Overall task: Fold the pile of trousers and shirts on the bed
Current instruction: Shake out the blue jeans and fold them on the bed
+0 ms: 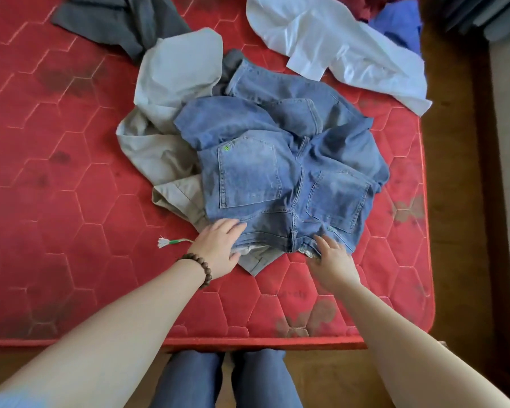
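Observation:
A pair of light blue jeans (280, 160) lies crumpled on the red mattress (56, 172), back pockets up, waistband toward me. Under its left side lies a beige garment (156, 148), with a pale grey one (183, 66) behind it. My left hand (218, 245), with a bead bracelet on the wrist, rests flat on the left end of the waistband, fingers apart. My right hand (330, 257) touches the right part of the waistband with fingers spread. Neither hand visibly grips the cloth.
A white shirt (330, 42) lies at the back right, with blue cloth (401, 22) and dark red cloth (374, 4) behind it. Dark grey clothing (124, 19) is at the back left. A small green and white tassel (167, 242) lies near my left wrist. The mattress edge is just in front of my legs.

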`<state>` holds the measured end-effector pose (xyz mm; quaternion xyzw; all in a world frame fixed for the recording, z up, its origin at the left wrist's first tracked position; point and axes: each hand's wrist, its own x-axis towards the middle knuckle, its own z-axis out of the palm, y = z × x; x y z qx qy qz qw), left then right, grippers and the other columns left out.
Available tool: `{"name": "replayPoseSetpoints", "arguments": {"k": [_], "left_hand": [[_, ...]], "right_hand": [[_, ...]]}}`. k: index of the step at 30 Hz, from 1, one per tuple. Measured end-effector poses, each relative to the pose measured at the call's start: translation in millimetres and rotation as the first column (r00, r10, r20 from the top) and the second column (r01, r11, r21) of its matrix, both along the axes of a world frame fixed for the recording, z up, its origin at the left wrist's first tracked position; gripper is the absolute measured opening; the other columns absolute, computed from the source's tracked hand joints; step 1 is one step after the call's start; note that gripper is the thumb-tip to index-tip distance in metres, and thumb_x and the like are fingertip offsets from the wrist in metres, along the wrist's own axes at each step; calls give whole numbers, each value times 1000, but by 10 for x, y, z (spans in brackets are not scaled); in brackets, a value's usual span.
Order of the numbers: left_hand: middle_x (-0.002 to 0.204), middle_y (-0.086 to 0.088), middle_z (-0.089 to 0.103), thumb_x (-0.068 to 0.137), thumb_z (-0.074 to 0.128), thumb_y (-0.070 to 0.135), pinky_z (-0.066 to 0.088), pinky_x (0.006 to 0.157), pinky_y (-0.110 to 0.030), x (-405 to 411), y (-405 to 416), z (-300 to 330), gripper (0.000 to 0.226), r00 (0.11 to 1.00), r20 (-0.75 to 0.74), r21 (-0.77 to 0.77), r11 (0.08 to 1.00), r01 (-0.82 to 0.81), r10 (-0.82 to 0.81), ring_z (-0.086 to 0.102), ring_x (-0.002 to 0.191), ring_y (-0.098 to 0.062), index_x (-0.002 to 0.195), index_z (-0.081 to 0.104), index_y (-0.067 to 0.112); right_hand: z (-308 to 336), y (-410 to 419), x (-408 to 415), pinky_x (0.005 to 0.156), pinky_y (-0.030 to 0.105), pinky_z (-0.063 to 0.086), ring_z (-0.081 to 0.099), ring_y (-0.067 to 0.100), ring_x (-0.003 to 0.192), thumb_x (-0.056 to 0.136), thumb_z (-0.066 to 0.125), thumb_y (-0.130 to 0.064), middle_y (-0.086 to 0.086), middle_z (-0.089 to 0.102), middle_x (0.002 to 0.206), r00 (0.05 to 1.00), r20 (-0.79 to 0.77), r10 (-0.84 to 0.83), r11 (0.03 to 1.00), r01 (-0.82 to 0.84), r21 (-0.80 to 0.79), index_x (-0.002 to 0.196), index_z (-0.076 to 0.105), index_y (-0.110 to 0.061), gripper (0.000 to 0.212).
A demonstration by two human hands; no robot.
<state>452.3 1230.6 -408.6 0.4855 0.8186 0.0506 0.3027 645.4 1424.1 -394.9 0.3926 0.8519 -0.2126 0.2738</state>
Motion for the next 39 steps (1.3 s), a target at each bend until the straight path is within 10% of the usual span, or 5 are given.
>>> {"name": "replayPoseSetpoints", "arguments": {"k": [4, 9, 13, 19, 39], "left_hand": [[159, 0, 13, 90, 49, 33, 15, 116, -37, -5, 84, -284, 73, 978, -191, -142, 988, 61, -88, 15, 144, -19, 152, 14, 23], [138, -6, 52, 87, 42, 9, 41, 101, -42, -43, 94, -365, 51, 943, -325, 19, 996, 85, -74, 50, 124, -25, 137, 50, 14], [99, -7, 69, 66, 77, 3, 54, 77, -37, -167, 138, -281, 39, 961, -277, 161, 986, 30, 16, 66, 93, -26, 104, 70, 7], [89, -12, 67, 81, 59, 4, 49, 67, -41, -480, 108, 187, 15, 963, -222, 91, 986, -139, 156, 63, 89, -31, 94, 66, 5], [115, -12, 61, 89, 45, -7, 42, 91, -40, -1371, -322, 4114, 37, 925, -351, 413, 911, 16, 143, 54, 109, -30, 121, 62, 4]], "right_hand": [[-309, 88, 65, 105, 46, 33, 27, 27, 138, 82, 67, -44, 2, 26, 152, 995, 102, 0, 1000, -2, 23, 149, 25, -29, 81], [-549, 165, 162, 101, 52, 41, 23, 32, 136, 90, 58, -21, -1, 1, 160, 964, 265, -7, 1000, 2, 18, 150, -5, -43, 90], [-588, 221, 193, 90, 43, 47, 31, 34, 126, 89, 41, 7, 8, 22, 151, 977, 212, -24, 996, 6, 85, 152, 3, -40, 87], [-297, 412, 307, 78, 36, 46, 44, 29, 111, 84, 43, 8, 6, 50, 115, 989, 129, -76, 994, 65, 92, 135, 46, -22, 59], [3891, 757, -110, 80, 39, 49, 60, 30, 87, 77, 55, 8, 8, 66, 90, 786, -575, 226, 937, -15, 349, 95, 72, -8, 29]]}}
